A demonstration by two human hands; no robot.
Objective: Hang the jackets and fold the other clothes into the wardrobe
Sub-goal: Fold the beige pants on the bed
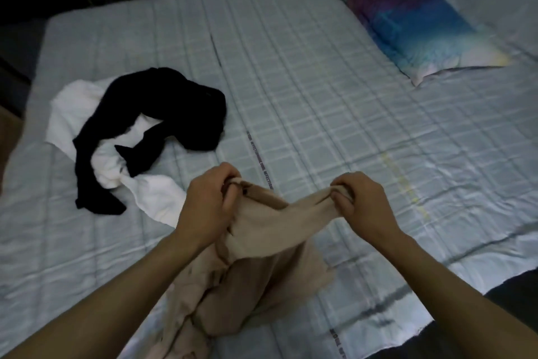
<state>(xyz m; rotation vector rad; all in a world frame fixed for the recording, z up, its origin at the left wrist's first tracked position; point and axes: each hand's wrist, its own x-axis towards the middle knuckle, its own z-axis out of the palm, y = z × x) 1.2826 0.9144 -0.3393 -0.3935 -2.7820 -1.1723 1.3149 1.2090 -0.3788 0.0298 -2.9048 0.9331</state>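
Observation:
A beige garment (256, 265) hangs over the near part of the bed, held up by its top edge. My left hand (208, 201) is clenched on the left end of that edge and my right hand (361, 203) is clenched on the right end, so the cloth stretches between them. The rest of it droops in folds onto the bed below my forearms. To the left lies a black garment (163, 114), crumpled, on top of a white garment (78, 114).
The bed (320, 96) has a pale blue checked cover. A purple-and-blue pillow (419, 24) lies at the far right. The bed's left edge and a dark floor show at the far left; its near right corner ends at the lower right.

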